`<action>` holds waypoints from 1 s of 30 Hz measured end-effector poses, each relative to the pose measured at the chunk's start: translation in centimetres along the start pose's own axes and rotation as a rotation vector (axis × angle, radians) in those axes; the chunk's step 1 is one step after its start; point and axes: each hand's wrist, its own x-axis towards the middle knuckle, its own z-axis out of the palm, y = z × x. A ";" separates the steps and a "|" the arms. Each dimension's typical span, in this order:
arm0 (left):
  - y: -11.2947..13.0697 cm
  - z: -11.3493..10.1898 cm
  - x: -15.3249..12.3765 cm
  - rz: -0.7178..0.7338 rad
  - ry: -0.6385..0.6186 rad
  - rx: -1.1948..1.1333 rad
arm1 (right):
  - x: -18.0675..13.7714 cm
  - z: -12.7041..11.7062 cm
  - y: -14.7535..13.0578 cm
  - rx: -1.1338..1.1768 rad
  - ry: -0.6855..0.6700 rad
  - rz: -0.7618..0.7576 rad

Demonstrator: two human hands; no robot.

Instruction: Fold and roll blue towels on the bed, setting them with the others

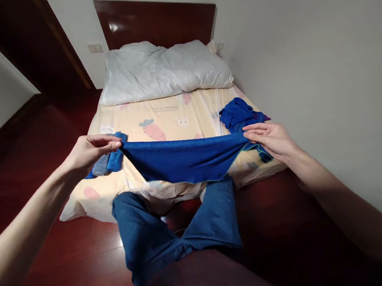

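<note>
**Bedroom with a low bed (173, 112): a blue cloth (186, 160) hanging between two hands**

A dim bedroom is filling the frame. The bed is lying in the centre on a dark red wooden floor (41, 181), with a pale wall (326, 73) running along its right side and a dark headboard (157, 23) at the top. A white pillow (163, 69) is resting at the head of the bed, on a yellow sheet printed with carrots.

The left hand (90, 151) is reaching in from the lower left, arm stretched out and wrist slightly bent. Its grip is pinching together on the left corner of the blue cloth, thumb against fingertips. The right hand (270, 139) is coming in from the lower right, fingers held long and nearly flat. Its grip is closing on the right corner, with the cloth's end tucked under the fingers.

The blue cloth is hanging in the air at the middle of the frame, over the foot of the bed. Its top edge is running almost straight from hand to hand, and its lower edge is sagging in a shallow curve, with a thin greenish hem showing.

Folded cloths (110, 160), blue and grey, are lying on the sheet just below the left hand. A loose blue pile (239, 113) is sitting on the sheet just above the right hand. The person's jeans (147, 238) are showing at the bottom centre.
</note>
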 end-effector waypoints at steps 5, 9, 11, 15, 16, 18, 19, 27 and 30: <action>-2.8 0.6 2.6 -0.018 0.018 -0.030 | 3.7 1.7 1.3 0.056 -0.032 0.095; -3.9 2.3 7.3 -0.035 0.068 -0.009 | 9.0 4.2 2.8 0.091 -0.033 0.100; -3.7 3.2 10.5 0.014 0.120 0.023 | 12.1 5.5 3.3 0.091 0.008 0.059; -2.6 3.5 15.9 0.237 0.189 0.055 | 17.4 6.5 3.7 0.079 0.126 -0.139; -2.4 3.3 16.7 0.284 0.212 0.073 | 18.2 6.4 3.9 0.078 0.146 -0.197; -2.6 2.7 17.3 0.350 0.262 0.118 | 19.1 5.9 4.6 0.062 0.168 -0.294; -3.0 2.4 17.2 0.376 0.283 0.137 | 19.1 5.7 5.3 0.045 0.167 -0.326; -17.8 7.4 8.7 0.203 0.302 0.264 | 11.7 8.7 19.3 -0.053 0.019 -0.108; -25.2 11.1 4.2 -0.086 0.177 0.269 | 6.7 12.0 25.6 -0.077 0.016 0.191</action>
